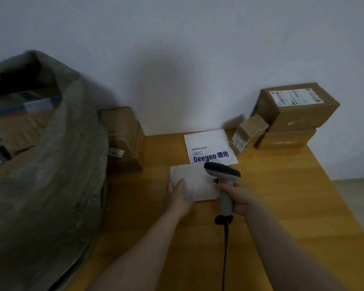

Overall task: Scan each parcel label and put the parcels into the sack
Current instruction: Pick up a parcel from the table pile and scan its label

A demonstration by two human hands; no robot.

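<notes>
Left hand (178,194): spread flat with fingers straight, resting on the near left end of the pale flat parcel (194,183) and pinning it to the counter (282,196).
Right hand (239,196): curled round the grip of the scanner (223,172), head raised over the parcel's right end, cable trailing back toward the body.
Parcel in hand: flat on the counter between the two hands and just ahead of them, long axis left to right with a slight tilt; label too washed out to make out.
Step, as judged: scanning this parcel, not yet lifted.
Sack (51,164): well off to the left of the left hand, mouth open toward the hands, boxes already inside.
Deciding relation: left hand nearer the sack and already on the parcel, right hand busy with the scanner; so probably a leftward carry by the left hand, short end leading into the mouth.
Waiting parcels: printed white mailer (210,147) just beyond the scanner head; small box (249,133) and stacked boxes (296,106) farther ahead, right of the right hand; brown box (124,137) ahead of the left hand, close against the sack.
Risk, as judged: thin, soft parcel, awkward to pinch off the counter from a flat-fingered rest.
</notes>
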